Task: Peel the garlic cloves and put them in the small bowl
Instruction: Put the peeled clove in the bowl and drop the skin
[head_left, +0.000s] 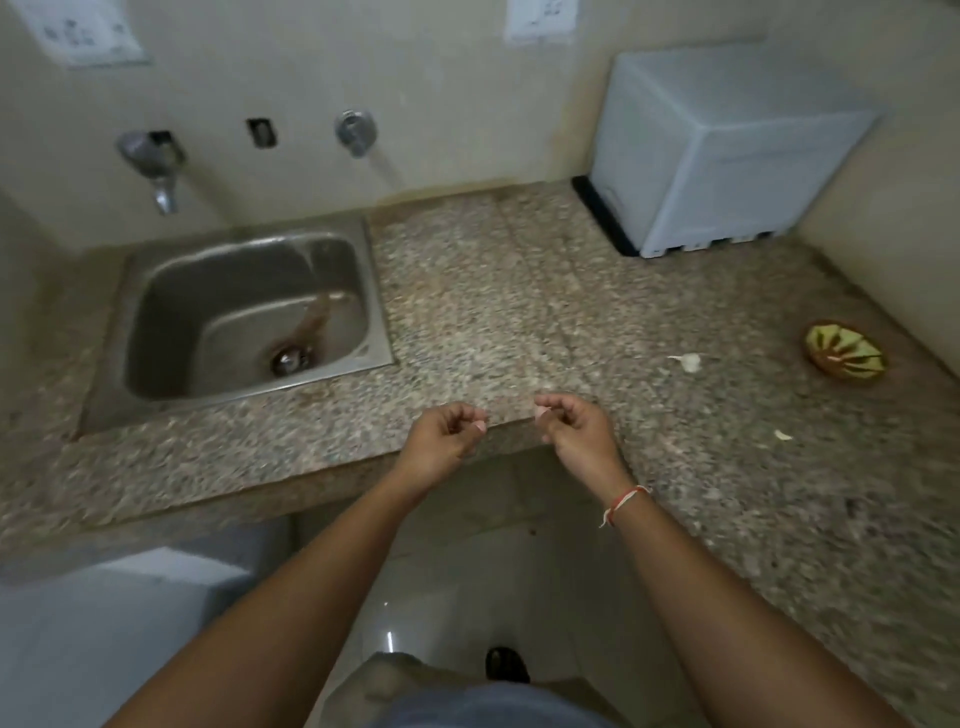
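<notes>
both arms reach out over the front edge of the speckled stone tabletop (519, 312). the left hand (441, 434) hovers at the edge with its fingers (475, 418) curled in toward the thumb; whether it holds anything i cannot tell. the right hand (576, 423), with a thread band (621, 504) on its wrist, sits just beside it, apart from it, its fingers curled the same way, seeming to pinch something small and pale at the tips, too small to name. farther right, a pale scrap of peel (783, 435) lies on the stone. beyond that, a garlic clove (688, 361) rests on the tabletop, well apart from both hands. near it, farther right, stands the small bowl (844, 354), green and brown. to the left a steel sink (244, 317) is set into the tabletop, with a tap (153, 166) on the wall above. at the back right corner stands a white box-like appliance (727, 150).
</notes>
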